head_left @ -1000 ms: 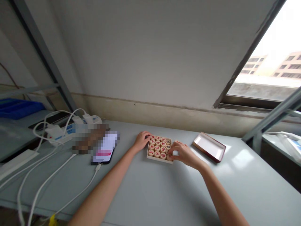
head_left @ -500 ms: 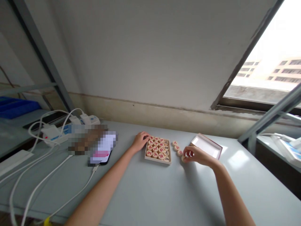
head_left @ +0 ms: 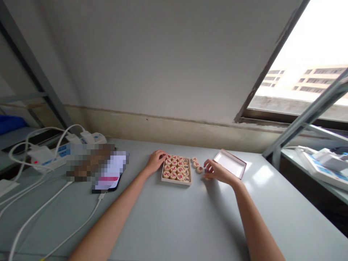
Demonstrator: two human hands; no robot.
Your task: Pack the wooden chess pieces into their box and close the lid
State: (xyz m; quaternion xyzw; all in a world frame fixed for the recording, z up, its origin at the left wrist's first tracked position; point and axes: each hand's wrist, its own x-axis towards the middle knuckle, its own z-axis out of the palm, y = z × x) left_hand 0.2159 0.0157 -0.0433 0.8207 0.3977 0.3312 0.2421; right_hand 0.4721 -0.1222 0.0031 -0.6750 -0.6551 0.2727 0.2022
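Observation:
A shallow box (head_left: pixel 176 183) holds rows of round Chinese chess pieces (head_left: pixel 174 169), most with red characters and a right-hand column with darker ones. My left hand (head_left: pixel 156 161) grips the box at its upper left edge, fingers bent over the rim. To the right of the box, three loose chess pieces (head_left: pixel 199 169) lie in a slanting line on the table. My right hand (head_left: pixel 213 170) is at the near end of that line, thumb and fingers closed around another chess piece (head_left: pixel 207 178), which is mostly hidden under them.
An upturned box lid (head_left: pixel 231 163) lies behind my right hand. On the left are a lit phone (head_left: pixel 110 173) on a charging cable, a pixelated brown item (head_left: pixel 92 163), a power strip (head_left: pixel 59 154) and loose white cables. A wall and window frame back the table.
The camera has turned slightly right, so everything sits further left in view. My left hand stays at the box. My right hand keeps its fingers around the piece beside the line.

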